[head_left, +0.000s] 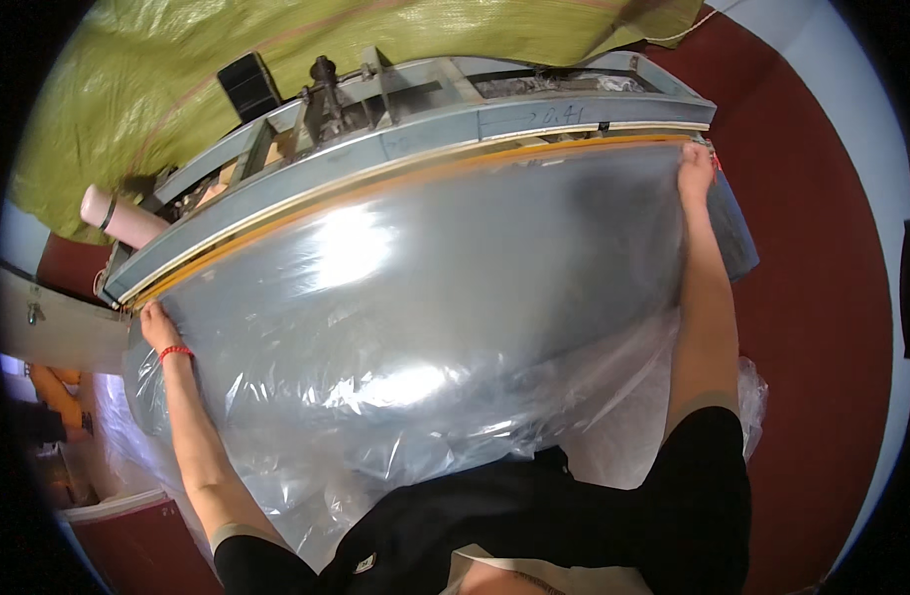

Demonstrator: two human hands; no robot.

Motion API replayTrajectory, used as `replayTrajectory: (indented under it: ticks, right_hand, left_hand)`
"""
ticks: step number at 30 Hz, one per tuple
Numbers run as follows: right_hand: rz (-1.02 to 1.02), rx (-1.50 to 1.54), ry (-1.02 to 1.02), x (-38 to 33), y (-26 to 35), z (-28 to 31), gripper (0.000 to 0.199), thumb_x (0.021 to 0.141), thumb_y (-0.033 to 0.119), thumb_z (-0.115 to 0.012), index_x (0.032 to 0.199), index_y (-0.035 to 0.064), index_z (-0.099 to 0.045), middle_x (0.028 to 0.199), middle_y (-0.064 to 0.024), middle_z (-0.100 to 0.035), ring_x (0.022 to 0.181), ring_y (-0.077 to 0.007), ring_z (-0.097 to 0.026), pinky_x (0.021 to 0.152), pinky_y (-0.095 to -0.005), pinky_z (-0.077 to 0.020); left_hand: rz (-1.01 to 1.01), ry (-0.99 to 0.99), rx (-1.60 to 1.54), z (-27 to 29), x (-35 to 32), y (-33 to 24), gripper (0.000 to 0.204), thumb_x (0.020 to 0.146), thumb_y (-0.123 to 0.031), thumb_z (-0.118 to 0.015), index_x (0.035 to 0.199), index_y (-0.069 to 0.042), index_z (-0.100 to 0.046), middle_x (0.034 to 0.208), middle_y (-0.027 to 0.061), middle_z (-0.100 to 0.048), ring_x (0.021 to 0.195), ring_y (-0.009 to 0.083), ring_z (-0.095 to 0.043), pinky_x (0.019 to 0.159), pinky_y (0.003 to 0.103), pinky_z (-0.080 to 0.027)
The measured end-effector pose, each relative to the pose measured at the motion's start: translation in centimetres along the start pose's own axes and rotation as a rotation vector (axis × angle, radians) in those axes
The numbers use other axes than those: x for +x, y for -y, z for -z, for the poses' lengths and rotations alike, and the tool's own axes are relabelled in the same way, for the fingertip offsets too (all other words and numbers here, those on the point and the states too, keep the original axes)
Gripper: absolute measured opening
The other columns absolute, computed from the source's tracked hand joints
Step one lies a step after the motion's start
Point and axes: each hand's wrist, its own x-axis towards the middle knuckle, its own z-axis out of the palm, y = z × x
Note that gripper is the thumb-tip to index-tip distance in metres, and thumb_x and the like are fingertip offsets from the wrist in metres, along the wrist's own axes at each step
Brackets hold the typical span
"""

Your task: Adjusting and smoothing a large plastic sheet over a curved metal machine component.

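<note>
A wide sheet of clear plastic film (455, 268) stretches between my hands, smooth and shiny at the far side, crumpled toward my body. Its far edge lies along an orange strip (415, 177) on the front of a grey metal machine frame (435, 129). My left hand (159, 327), with a red bead bracelet (176, 352) on the wrist, pinches the film at the strip's left end. At the right end, my right hand (695, 177) has its fingers curled on the film's other far corner. Both arms are spread wide. The fingertips are partly hidden.
On the frame's left end rests a pink bottle (122, 216). A black phone-like slab (248, 87) leans behind the frame, near a dark metal mechanism (326, 94). Yellow-green woven sheeting (187, 59) covers the back. Dark red floor (822, 327) lies at right.
</note>
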Motion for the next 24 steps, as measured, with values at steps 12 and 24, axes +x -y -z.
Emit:
replayTrajectory:
  ticks: [12,24]
  right_hand:
    - [-0.286,0.252,0.005,1.0,1.4,-2.1,0.014,0.080,0.014,-0.056,0.075,0.0010,-0.054,0.060,-0.0037,-0.054,0.050,-0.0097,-0.049,0.048,-0.0223,-0.0397]
    - [-0.625,0.496,0.256,3.1,5.7,1.0,0.031,0.084,0.036,-0.048,0.074,0.0065,-0.053,0.065,-0.0041,-0.055,0.051,-0.0116,-0.052,0.043,-0.0229,-0.0387]
  left_hand:
    - [-0.030,0.130,-0.157,1.6,4.1,4.5,0.008,0.082,-0.013,-0.054,0.076,-0.008,-0.054,0.072,-0.0029,-0.052,0.063,0.0053,-0.047,0.058,0.017,-0.039]
    - [0.228,0.045,-0.274,0.3,1.6,-1.1,0.011,0.079,-0.009,-0.046,0.078,-0.003,-0.055,0.070,0.0024,-0.053,0.059,0.0110,-0.051,0.054,0.023,-0.046]
